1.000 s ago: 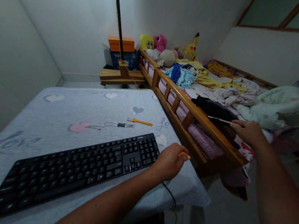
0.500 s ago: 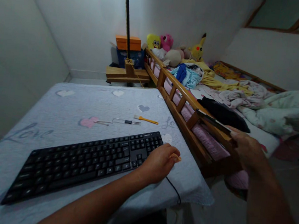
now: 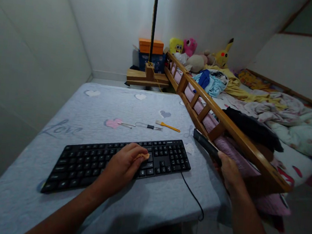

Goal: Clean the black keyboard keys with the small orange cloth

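Note:
A black keyboard (image 3: 90, 158) lies at a slant on the cloth-covered table. My left hand (image 3: 124, 164) is over its middle keys, fingers closed around a small orange-yellow cloth-like piece (image 3: 144, 156), mostly hidden in the grip. My right hand (image 3: 230, 169) grips the near end of a long black object (image 3: 206, 142), which tilts up beyond the table's right side; its exact kind is unclear. Behind the keyboard lie a yellow-handled brush (image 3: 168, 126), a wire tool with a black grip (image 3: 150, 127) and thin white sticks (image 3: 127, 124) that look like cotton swabs.
The keyboard's cable (image 3: 192, 195) runs to the table's front edge. A wooden bed rail (image 3: 220, 112) borders the right side, with clothes and plush toys on the bed. At the back stands a pole on a wooden base (image 3: 137, 78), beside an orange box (image 3: 151, 46).
My left hand has moved left from the keyboard's right end to its middle, still holding the cloth-like piece. The right hand has brought the black object closer to the table. The view has turned left.

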`<move>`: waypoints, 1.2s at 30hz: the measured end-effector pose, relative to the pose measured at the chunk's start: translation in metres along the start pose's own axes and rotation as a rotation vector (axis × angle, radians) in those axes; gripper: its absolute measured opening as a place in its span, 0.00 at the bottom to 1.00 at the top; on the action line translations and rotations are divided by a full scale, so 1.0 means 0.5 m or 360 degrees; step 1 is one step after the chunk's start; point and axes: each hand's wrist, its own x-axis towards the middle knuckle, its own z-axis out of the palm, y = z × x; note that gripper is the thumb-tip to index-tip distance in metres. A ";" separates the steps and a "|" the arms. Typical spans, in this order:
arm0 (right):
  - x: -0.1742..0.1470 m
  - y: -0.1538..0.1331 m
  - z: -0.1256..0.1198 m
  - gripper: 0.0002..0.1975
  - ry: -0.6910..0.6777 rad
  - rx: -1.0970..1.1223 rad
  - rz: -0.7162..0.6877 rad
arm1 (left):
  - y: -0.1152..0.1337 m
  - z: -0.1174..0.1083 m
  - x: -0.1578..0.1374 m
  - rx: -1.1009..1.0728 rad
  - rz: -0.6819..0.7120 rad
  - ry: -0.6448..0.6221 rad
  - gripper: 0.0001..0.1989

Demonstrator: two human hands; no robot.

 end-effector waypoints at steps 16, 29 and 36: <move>-0.017 -0.008 0.002 0.29 -0.0316 -0.0420 -0.0615 | -0.118 -0.082 -0.080 0.0541 0.0107 0.0359 0.14; -0.009 0.002 0.009 0.24 -0.0173 -0.0584 -0.0887 | -0.123 -0.073 -0.083 0.0629 0.0199 0.0401 0.12; -0.027 0.002 0.056 0.24 0.0227 -0.0861 -0.0999 | -0.132 -0.069 -0.087 0.0610 0.0205 0.0409 0.11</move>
